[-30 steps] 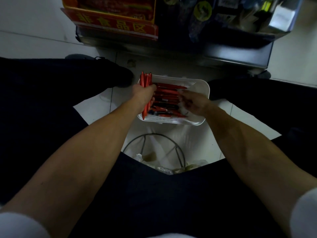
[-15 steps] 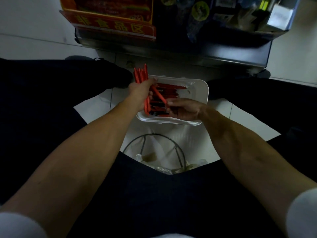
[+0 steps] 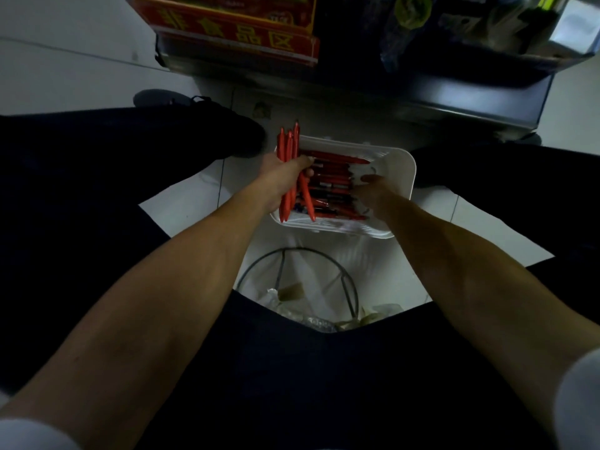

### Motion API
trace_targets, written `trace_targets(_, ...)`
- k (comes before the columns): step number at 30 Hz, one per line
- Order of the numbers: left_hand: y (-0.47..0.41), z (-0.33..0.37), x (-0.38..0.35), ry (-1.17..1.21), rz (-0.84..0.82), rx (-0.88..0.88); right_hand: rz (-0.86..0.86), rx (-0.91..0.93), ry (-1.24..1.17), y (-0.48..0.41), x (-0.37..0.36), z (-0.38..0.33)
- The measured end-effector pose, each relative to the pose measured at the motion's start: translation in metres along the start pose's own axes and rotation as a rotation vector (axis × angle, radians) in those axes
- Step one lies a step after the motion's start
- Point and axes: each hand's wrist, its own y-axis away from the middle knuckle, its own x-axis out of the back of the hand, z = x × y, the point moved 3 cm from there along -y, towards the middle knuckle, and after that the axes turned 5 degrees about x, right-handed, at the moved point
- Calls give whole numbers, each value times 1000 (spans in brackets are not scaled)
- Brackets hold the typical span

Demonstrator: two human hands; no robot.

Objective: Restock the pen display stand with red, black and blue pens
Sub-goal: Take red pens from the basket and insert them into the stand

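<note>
A white basket (image 3: pixel 401 164) sits on the floor between my legs, holding several red pens and a few dark ones (image 3: pixel 331 186). My left hand (image 3: pixel 281 172) grips a bundle of red pens (image 3: pixel 289 147) upright at the basket's left edge; the pen tips stick out above and below my fist. My right hand (image 3: pixel 373 190) reaches into the basket from the right, fingers down among the loose pens. What those fingers hold is hidden. The pen display stand is not clearly visible.
A dark shelf unit (image 3: pixel 357 92) with a red sign (image 3: pixel 233 30) stands just beyond the basket. A wire waste bin (image 3: pixel 302 287) with a white liner sits close below the basket. My dark trouser legs flank both sides, and a black shoe (image 3: pixel 227 125) is at the left.
My right hand passed a red pen into my left hand's bundle, then moved back right into the basket. The bundle in my left hand now has one more pen.
</note>
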Motion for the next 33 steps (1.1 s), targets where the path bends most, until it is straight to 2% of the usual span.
trace_targets(3,0,-2,-1,67,-60,31,-148,33,-94,-1,-13,-3)
trace_targets(9,-5,-5,3,19,35,10,48,104,7,-5,-15,-9)
trace_targets(12,-10,-6,5,-3,77,3,34,171,28,-1,-12,-12)
trace_targets(16,-11,-7,4,-31,107,-21,21,211,-103,1,-11,-14)
trace_targets(22,-11,-6,3,-31,102,-39,60,258,-34,2,-13,-20)
trace_targets(28,-10,-6,-2,-49,64,-29,43,198,-242,2,10,-22)
trace_targets(33,-4,-6,-9,-13,15,-39,-117,168,-679,11,22,-20)
